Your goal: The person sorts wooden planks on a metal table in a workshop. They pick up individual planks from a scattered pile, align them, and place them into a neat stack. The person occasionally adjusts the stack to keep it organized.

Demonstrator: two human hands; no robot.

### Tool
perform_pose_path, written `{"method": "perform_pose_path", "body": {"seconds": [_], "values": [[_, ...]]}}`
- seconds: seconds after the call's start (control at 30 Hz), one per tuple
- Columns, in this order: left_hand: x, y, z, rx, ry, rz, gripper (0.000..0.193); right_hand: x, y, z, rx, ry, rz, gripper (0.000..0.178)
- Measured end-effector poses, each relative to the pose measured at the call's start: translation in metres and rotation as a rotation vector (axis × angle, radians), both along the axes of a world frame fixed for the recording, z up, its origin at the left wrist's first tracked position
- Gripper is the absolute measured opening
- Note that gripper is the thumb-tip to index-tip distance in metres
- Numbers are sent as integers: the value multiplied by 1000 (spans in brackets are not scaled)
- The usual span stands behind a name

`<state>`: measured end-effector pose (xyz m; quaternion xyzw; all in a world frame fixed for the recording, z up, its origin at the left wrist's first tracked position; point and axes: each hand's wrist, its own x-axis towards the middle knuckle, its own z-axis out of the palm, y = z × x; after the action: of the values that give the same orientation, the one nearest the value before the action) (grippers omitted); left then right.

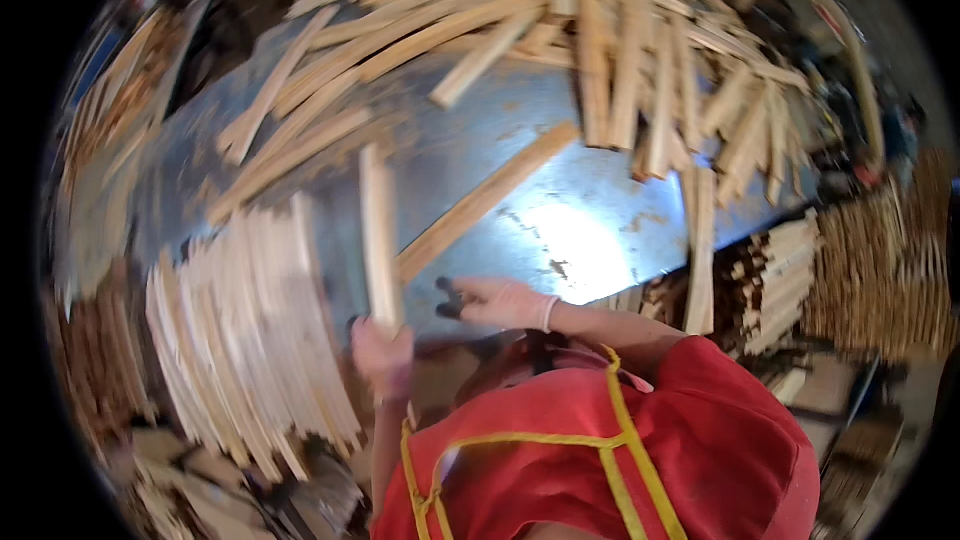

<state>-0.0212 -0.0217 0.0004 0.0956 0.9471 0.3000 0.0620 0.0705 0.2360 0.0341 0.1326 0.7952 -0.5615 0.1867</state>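
Red-sleeved left hand (pixel 382 355) grips a flat pale wood slat (pixel 379 235); gloved right hand (pixel 497 302) lies open on scuffed metal table (pixel 560 230).

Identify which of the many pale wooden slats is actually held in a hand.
The upright pale wooden slat, gripped at its lower end by the left hand; all other slats lie loose on the grey metal table.

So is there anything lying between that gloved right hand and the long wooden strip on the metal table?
Nothing visible. The right hand hovers beside the near end of the diagonal wooden strip, with only bare metal table between. The left hand grips another strip, off to the side.
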Motion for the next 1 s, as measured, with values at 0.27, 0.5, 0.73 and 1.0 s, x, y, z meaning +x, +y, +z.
{"method": "perform_pose_path", "body": {"seconds": [0.27,0.5,0.73,1.0], "values": [[-16,-63,-3,-666,246,-20,85,243,260,-39,1280,-273,-1152,85],[-48,87,8,-406,332,-500,79,290,284,-33,843,-553,-1092,101],[-47,185,-26,-343,155,-563,70,317,226,-45,616,-279,-1187,104],[36,177,20,812,-990,33,38,164,244,15,-31,-128,-577,103]]}}
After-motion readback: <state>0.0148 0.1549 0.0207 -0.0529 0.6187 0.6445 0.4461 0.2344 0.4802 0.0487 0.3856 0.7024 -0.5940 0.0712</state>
